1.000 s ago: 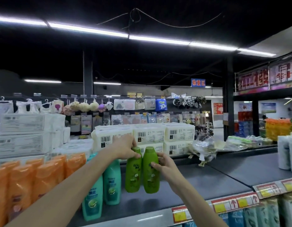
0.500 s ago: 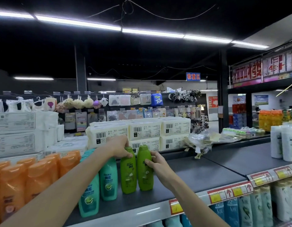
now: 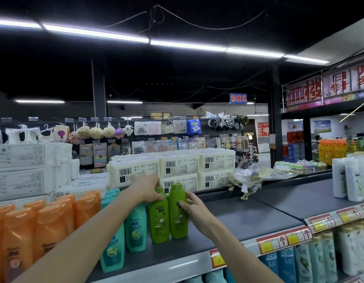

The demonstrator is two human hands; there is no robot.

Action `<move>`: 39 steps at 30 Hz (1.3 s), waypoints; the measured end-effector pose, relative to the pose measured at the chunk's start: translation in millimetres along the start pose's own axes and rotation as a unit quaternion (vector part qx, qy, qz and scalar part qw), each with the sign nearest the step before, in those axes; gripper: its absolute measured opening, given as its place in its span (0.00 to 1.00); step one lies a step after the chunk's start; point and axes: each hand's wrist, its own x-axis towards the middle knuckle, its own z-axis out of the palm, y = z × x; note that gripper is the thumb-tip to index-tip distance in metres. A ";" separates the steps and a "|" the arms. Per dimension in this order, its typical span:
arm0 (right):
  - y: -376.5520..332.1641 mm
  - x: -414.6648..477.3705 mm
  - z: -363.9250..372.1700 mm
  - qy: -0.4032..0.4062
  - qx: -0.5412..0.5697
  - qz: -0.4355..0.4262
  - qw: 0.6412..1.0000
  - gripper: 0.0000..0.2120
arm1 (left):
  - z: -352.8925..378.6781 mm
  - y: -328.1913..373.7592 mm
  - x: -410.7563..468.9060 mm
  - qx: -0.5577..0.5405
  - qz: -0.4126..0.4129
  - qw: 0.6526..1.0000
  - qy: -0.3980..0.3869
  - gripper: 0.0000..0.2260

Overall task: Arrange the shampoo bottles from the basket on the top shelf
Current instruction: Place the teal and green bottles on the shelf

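Two green shampoo bottles stand upright and side by side on the grey top shelf [image 3: 248, 223]. My left hand [image 3: 148, 187] grips the cap and shoulder of the left green bottle [image 3: 159, 221] from above. My right hand [image 3: 192, 205] holds the right green bottle [image 3: 177, 217] at its side, thumb on the front label. Just left of them stand teal shampoo bottles [image 3: 135, 231], then a row of orange bottles [image 3: 44, 227]. The basket is out of view.
Stacked white tissue packs [image 3: 177, 166] sit behind the bottles. White bottles [image 3: 352, 176] stand at the shelf's far right. Crumpled plastic wrap [image 3: 250, 176] lies at the back. Red and yellow price tags [image 3: 283, 240] line the shelf edge above lower bottles.
The view has shifted slightly; both hands stay on the two green bottles, which now stand on the shelf beside the teal ones.
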 end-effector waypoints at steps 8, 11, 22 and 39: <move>-9.5 -25.1 -9.2 0.021 -0.010 -0.021 1.000 0.37 | 0.1 9.6 -26.5 -0.069 0.017 0.992 0.101 0.33; -21.9 -46.7 -9.3 0.062 -0.034 -0.047 0.996 0.46 | -6.9 17.0 -51.4 -0.162 0.039 0.978 0.129 0.38; -57.4 -154.0 -13.5 0.084 -0.127 -0.078 0.985 0.40 | 20.8 41.4 -160.4 -0.592 0.022 0.796 0.124 0.43; 9.5 -291.5 -34.3 0.184 -0.095 0.056 0.977 0.38 | 97.5 95.0 -242.5 -0.729 -0.123 0.667 -0.093 0.31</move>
